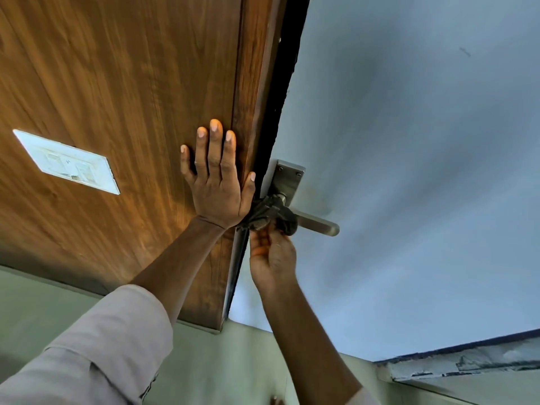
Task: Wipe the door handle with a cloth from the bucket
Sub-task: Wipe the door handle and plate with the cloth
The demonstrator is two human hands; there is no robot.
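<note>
Both hands were busy: the left hand (217,185) lay flat and spread on the brown wood-grain panel (117,83), while the right hand (270,255) pinched a dark, limp cloth (271,214) bunched around the brushed-metal lever handle (317,224) near its pivot. Soft and light, the cloth looked easiest gripped by its folds; the handle seemed rigid and slick.

- We see a wood-grain panel (111,83) filling the left and far part of the scene.
- On it, at the left, sits a white switch plate (66,162), tilted in our view.
- A pale blue-grey door face (423,171) spreads over the right side.
- Nearer us runs a pale green floor (35,311).
- At the near right we see a chipped, pale ledge (467,363).
</note>
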